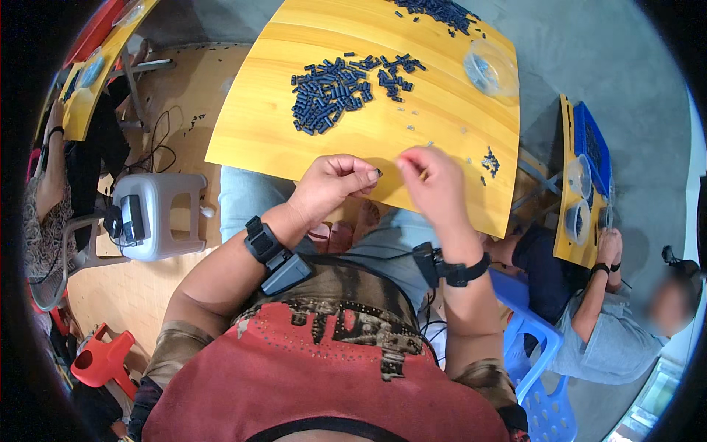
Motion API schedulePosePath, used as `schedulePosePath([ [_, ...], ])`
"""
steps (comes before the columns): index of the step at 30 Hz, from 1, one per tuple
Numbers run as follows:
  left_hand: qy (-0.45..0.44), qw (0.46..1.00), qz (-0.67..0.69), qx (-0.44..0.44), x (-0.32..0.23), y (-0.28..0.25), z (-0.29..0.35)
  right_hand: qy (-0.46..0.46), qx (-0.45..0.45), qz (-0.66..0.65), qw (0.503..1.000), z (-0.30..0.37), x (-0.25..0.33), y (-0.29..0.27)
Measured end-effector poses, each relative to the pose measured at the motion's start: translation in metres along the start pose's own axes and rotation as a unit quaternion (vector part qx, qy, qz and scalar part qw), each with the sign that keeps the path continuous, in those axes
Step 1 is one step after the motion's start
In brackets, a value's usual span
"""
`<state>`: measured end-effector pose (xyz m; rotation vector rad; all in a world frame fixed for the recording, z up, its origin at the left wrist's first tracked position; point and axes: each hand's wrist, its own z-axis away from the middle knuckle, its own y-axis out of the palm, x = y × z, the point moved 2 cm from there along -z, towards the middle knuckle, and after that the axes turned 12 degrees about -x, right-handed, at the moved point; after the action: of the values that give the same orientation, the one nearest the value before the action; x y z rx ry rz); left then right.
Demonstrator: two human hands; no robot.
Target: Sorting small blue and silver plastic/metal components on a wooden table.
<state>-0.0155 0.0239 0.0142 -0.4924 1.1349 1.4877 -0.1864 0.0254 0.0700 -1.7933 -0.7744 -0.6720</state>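
Over the near edge of the yellow wood-grain table (pixel 250 118), my left hand (pixel 331 188) pinches a small black piece (pixel 378 173) between thumb and forefinger. Just to its right, apart from it, my right hand (pixel 436 184) is raised with its fingers drawn together. It is slightly blurred, and what it holds, if anything, is hidden. Beyond my hands lies a heap of short black cylindrical pieces (pixel 324 96). A few smaller dark pieces (pixel 490 162) are gathered near the right edge, with tiny clear bits (pixel 430 144) scattered between.
A clear round tub (pixel 489 70) stands at the table's far right, near another black heap (pixel 438 13). On the left are a grey plastic stool (pixel 162 217) and a red stool (pixel 103 357). People work at other tables on both sides; a blue chair (pixel 541 346) stands right.
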Motion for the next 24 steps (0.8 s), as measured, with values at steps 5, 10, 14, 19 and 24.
schedulePosePath([
  [5, 0.030, 0.999, -0.014, -0.017, -0.002, -0.001, -0.003, 0.009, -0.034, 0.111, 0.993, -0.051, -0.049, -0.012],
  [10, -0.005, 1.000, 0.017, -0.024, -0.002, -0.008, -0.012, -0.063, -0.009, 0.162, 0.985, -0.076, -0.066, 0.009],
  [14, -0.028, 0.999, 0.033, 0.000, -0.001, -0.012, -0.018, -0.068, -0.001, 0.186, 0.980, -0.084, -0.070, 0.019],
  [19, -0.037, 0.999, 0.036, -0.009, 0.000, -0.012, -0.017, -0.089, 0.036, 0.208, 0.974, -0.089, -0.070, 0.024],
  [24, -0.030, 0.998, 0.059, -0.013, 0.001, -0.012, -0.018, -0.120, 0.031, 0.224, 0.967, -0.091, -0.070, 0.028],
])
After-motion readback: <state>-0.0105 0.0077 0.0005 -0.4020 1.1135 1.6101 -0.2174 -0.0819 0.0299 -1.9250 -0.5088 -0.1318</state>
